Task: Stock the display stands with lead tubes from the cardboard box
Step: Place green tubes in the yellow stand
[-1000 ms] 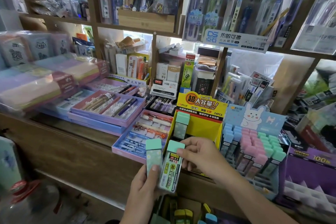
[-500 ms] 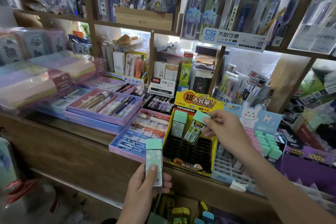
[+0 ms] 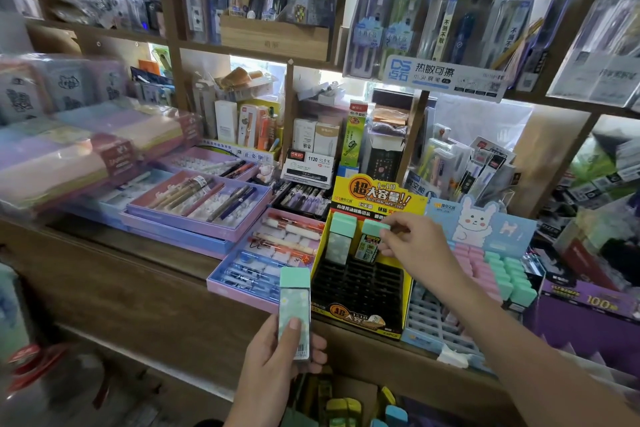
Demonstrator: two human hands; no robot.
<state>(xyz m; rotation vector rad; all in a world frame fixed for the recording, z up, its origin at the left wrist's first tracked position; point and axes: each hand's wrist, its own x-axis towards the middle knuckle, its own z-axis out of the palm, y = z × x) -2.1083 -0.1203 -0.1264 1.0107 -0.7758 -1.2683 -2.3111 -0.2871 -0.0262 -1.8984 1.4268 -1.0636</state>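
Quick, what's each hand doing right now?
Left hand: holds a mint-capped lead tube.
Right hand: pinches a second lead tube at the yellow stand.

At centre, the yellow display stand (image 3: 375,198) has a header reading "超大容量!!" with "1-10" above it. Just left of it, a white box (image 3: 308,165) reads "1120". The blue-and-white sign (image 3: 443,76) at upper right reads "热敏可擦", and the purple box (image 3: 595,308) at lower right shows "100".
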